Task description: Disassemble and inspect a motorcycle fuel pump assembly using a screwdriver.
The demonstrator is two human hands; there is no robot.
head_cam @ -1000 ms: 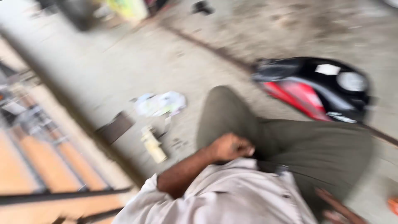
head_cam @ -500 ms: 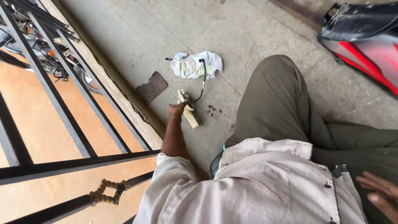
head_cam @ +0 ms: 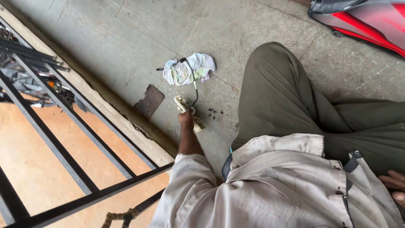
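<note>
I sit on a concrete floor (head_cam: 126,38) with one leg in olive trousers (head_cam: 278,97) stretched forward. My left hand (head_cam: 185,119) reaches down and closes around a cream, stained hand tool (head_cam: 198,124) lying on the floor. A thin black cable (head_cam: 195,98) runs from the tool to a crumpled white rag (head_cam: 187,69) just beyond it. My right hand (head_cam: 393,185) shows only its fingers at the lower right edge, beside my grey shirt (head_cam: 274,190), loose and holding nothing.
A dark brown flat plate (head_cam: 148,101) lies left of the tool, near the floor's raised edge (head_cam: 122,112). Small dark bits (head_cam: 213,113) are scattered right of the tool. A black metal railing (head_cam: 63,139) runs along the left. A red and black vehicle body (head_cam: 363,19) sits at the upper right.
A second ago my left fist was by my knee; it has since reached out to the cream tool and closed on it. The camera has tilted down and steadied.
</note>
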